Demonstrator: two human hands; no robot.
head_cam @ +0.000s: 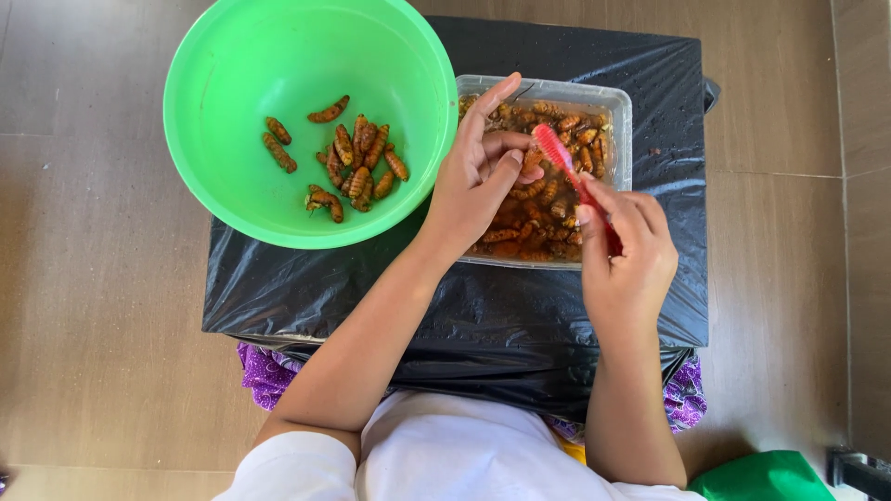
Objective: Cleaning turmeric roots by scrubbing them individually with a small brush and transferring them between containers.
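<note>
The floor (93,306) of brown tiles fills the view on all sides of the counter (483,306), a low square surface wrapped in black plastic sheet; bare tile runs well clear to the left and right of it. A purple patterned cloth (264,371) shows under the counter's near edge at both corners, just beside the person's white top.

On the counter's far left corner sits a big green bowl (213,83), its rim hanging past the counter's left and far edges. A small heap of orange-brown grubs (357,162) lies on the bowl's bottom, with a few stray ones to the left of the heap. Touching the bowl's right rim is a clear plastic tub (617,102), crowded with more grubs in brownish liquid. The tub stands toward the counter's far side, leaving a wide strip of bare black plastic along the near edge and a narrower one to the tub's right.

The left hand (478,176) hovers over the tub's left half, thumb and fingers pinched on a single grub (531,160), forefinger stretched out. The right hand (626,255) is over the tub's near right corner, clenched round the handle of a red toothbrush (557,153) whose head meets that grub. Both forearms cross the counter's near edge.
</note>
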